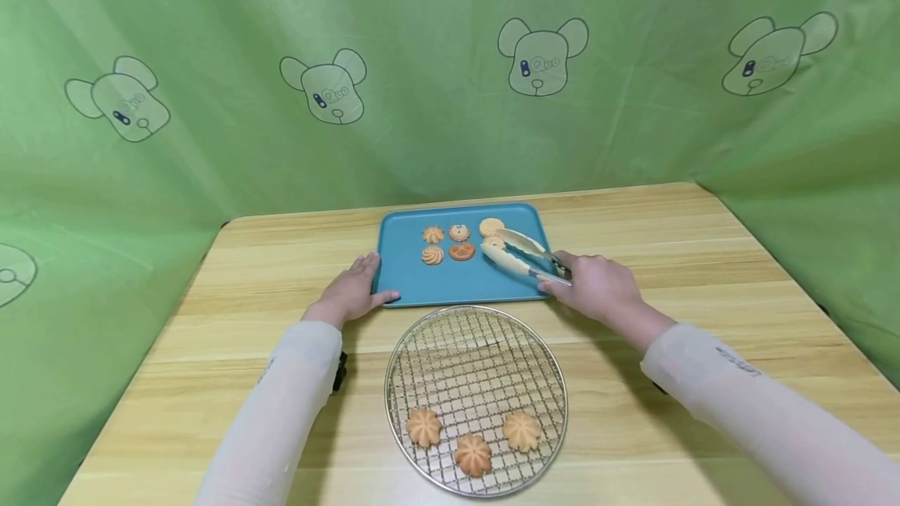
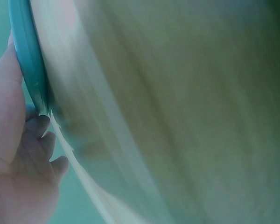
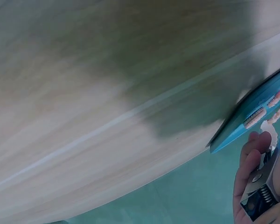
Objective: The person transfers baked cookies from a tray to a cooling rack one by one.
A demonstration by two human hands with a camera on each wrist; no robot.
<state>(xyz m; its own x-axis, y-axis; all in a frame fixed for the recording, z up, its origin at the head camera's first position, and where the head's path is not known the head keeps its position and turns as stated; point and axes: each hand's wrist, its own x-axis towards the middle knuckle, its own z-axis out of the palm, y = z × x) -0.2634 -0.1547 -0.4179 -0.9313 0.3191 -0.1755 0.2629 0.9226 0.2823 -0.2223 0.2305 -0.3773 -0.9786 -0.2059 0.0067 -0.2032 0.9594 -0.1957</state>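
In the head view, my right hand point(image 1: 598, 283) grips metal tongs point(image 1: 551, 278) with cream-coloured tips. Those tips stand on either side of a round cookie point(image 1: 495, 242) at the right of a blue tray point(image 1: 450, 285). My left hand point(image 1: 349, 289) rests against the tray's left side, its thumb at the front left corner and its fingers along the edge. On the tray lie several cookies, among them a swirled one point(image 1: 432, 255), a browner one point(image 1: 462, 251) and a round pale one point(image 1: 491, 227). The right wrist view shows the tongs' spring end point(image 3: 263, 198) inside the hand.
Nearer the body, a round wire cooling rack point(image 1: 478, 369) lies on the wooden table point(image 1: 281, 248). It bears three flower-shaped cookies, including a browner middle one point(image 1: 473, 454). A green curtain point(image 1: 436, 155) with bear-head drawings surrounds the table at the back and sides.
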